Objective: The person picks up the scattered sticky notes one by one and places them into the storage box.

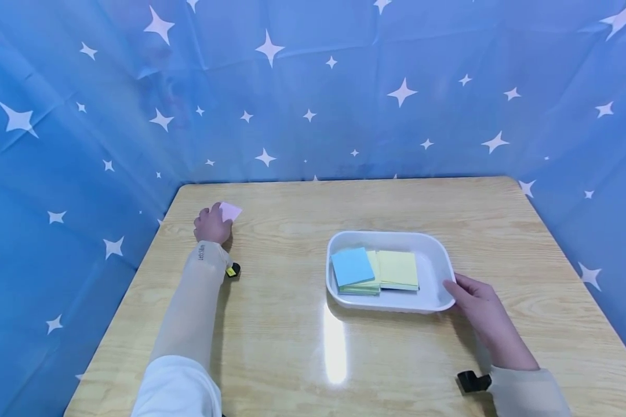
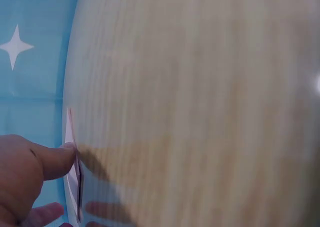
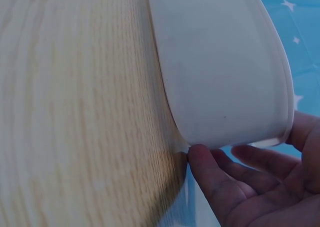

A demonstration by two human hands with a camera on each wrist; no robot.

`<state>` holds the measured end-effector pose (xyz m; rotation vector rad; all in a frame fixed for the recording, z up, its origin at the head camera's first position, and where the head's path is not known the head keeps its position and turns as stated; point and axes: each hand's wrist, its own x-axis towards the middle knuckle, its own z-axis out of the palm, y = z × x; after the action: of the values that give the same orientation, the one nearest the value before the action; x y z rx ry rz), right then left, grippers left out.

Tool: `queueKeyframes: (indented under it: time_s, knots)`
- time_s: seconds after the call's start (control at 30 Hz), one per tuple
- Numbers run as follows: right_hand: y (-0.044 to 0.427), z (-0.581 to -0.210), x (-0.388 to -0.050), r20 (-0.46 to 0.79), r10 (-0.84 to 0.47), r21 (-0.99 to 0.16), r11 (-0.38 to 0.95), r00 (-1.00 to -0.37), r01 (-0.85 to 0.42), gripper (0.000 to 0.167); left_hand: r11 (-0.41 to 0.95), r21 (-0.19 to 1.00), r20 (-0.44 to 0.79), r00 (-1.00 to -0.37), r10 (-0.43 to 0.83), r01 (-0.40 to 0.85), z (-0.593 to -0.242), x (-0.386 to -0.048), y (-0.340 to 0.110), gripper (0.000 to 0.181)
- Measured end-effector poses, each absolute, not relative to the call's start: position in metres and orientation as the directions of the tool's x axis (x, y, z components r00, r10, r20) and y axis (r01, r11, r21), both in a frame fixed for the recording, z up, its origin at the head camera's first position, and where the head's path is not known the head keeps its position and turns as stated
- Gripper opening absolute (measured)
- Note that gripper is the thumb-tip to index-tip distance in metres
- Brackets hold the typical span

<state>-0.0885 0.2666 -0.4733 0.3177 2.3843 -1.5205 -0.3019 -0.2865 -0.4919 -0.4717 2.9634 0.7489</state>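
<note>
At the far left of the table, my left hand (image 1: 213, 225) pinches a pink sticky note pad (image 1: 231, 211). The left wrist view has the thumb (image 2: 57, 161) against the thin pad (image 2: 74, 179), which stands nearly edge-on to that camera. On the right, my right hand (image 1: 475, 295) grips the near right corner of a white plastic basin (image 1: 433, 260), thumb over the rim and fingers under the outside. Inside the basin lie a blue sticky note pad (image 1: 352, 266) and yellow-green pads (image 1: 398, 269); the blue one partly covers a yellow-green one.
The wood-grain table (image 1: 276, 243) ends at a blue curtain (image 1: 313, 104) with white stars, which also hangs along both sides. A black wrist device (image 1: 472, 381) sits by the right sleeve, another (image 1: 233, 270) by the left. Light glares on the table before the basin.
</note>
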Motion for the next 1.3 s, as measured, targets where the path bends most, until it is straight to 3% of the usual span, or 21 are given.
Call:
queueKeyframes:
  time_s: [0.33, 0.57, 0.97, 1.3]
  knots:
    - [0.264, -0.473, -0.087, -0.353, 0.034, -0.84, 0.428, -0.935, 0.333, 0.071, 0.842, 0.433, -0.194, -0.945, -0.263, -0.323, -0.485, -0.305, -0.291, 0.069]
    - [0.265, -0.473, -0.087, -0.35, 0.027, -0.849, 0.414, -0.936, 0.329, 0.07, 0.807, 0.456, -0.263, -0.923, -0.281, -0.375, -0.478, -0.304, -0.299, 0.083]
    - [0.264, -0.474, -0.087, -0.347, 0.035, -0.839, 0.436, -0.937, 0.326, 0.07, 0.756, 0.569, -0.208, -0.946, -0.247, -0.322, -0.481, -0.294, -0.297, 0.04]
    - [0.265, -0.475, -0.089, -0.348, 0.032, -0.844, 0.423, -0.937, 0.329, 0.069, 0.81, 0.556, -0.202, -0.976, -0.085, -0.186, -0.469, -0.294, -0.269, 0.039]
